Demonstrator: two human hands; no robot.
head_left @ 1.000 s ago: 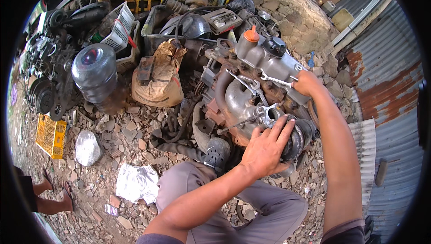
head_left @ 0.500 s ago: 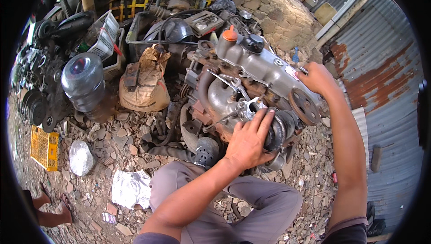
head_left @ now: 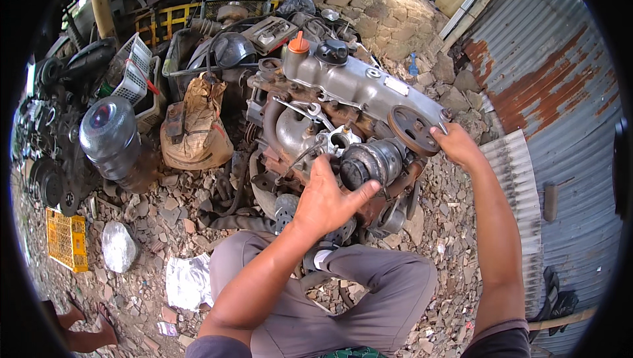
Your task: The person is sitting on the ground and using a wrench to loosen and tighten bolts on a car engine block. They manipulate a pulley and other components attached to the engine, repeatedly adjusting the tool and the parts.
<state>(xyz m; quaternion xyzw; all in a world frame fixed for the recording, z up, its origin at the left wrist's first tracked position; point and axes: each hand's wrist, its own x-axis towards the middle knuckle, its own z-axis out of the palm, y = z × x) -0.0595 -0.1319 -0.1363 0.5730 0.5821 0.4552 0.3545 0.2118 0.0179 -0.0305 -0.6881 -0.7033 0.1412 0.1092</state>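
A grimy engine (head_left: 316,127) fills the middle, with a long grey valve cover (head_left: 356,84) on top. My left hand (head_left: 330,203) is open at its near side. Its thumb and fingers are spread beside a round dark canister-like part (head_left: 369,163); I cannot tell whether the thumb touches it. At the engine's right end, my right hand (head_left: 458,144) pinches a short metal piece (head_left: 441,127), mostly hidden in the fingers, by the rim of a rusty pulley (head_left: 413,128). A wrench (head_left: 321,115) lies on the engine, next to a pale metal port (head_left: 339,139).
Corrugated sheeting (head_left: 560,94) stands to the right. A paper sack (head_left: 196,135), a clear water jug (head_left: 109,134), crates and a yellow basket (head_left: 66,239) are on the left. White cloth (head_left: 188,282) lies on broken-tile ground. Someone's feet (head_left: 105,322) show at lower left.
My left hand has come off the round dark part, back toward me, with its thumb spread. The right hand has moved from the valve cover to the pulley. The view has shifted.
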